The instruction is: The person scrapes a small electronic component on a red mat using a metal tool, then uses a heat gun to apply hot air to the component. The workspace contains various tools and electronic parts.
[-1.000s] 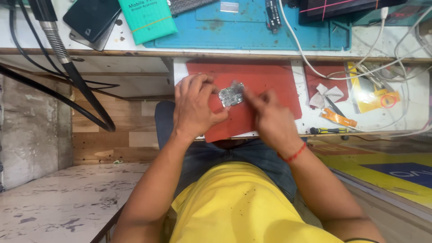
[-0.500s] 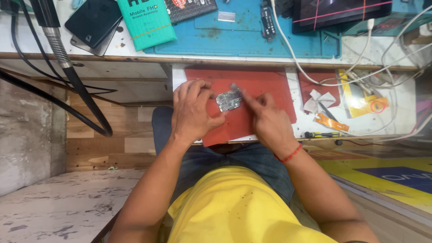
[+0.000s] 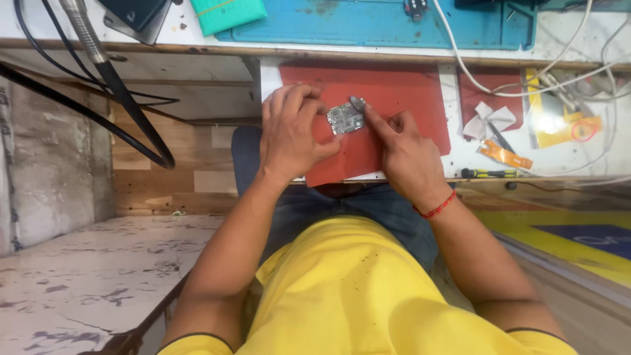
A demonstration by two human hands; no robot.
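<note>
Head view, looking down over a yellow shirt (image 3: 368, 296) at a pull-out work shelf. A small circuit board (image 3: 346, 119), silvery and roughly square, lay flat on a red mat (image 3: 401, 92) near the shelf's middle. The left hand (image 3: 292, 135) rested on the mat just left of the board; its fingers (image 3: 299, 98) were curled and lightly spread, the fingertips meeting the board's left edge and the thumb lying below it, so that the board was steadied between fingers and thumb rather than lifted. The right hand (image 3: 407, 148) lay just right of the board, its forefinger extended toward the board's upper right corner and the remaining fingers folded toward the palm. A small dark tip (image 3: 357, 102) showed at that corner, beside the forefinger; whether it was a tool or the fingernail could not be told, nor whether the hand pinched anything. A red thread bracelet (image 3: 435, 207) circled the right wrist. To the right of the mat lay a scrap of white paper (image 3: 490, 119), an orange flex strip (image 3: 503, 154) and a yellow-handled screwdriver (image 3: 490, 173) near the shelf's front edge. Above the shelf, on the bench, sat a blue work mat (image 3: 368, 23) crossed by white cables (image 3: 473, 69), with a teal box (image 3: 227, 13) at its left.
</note>
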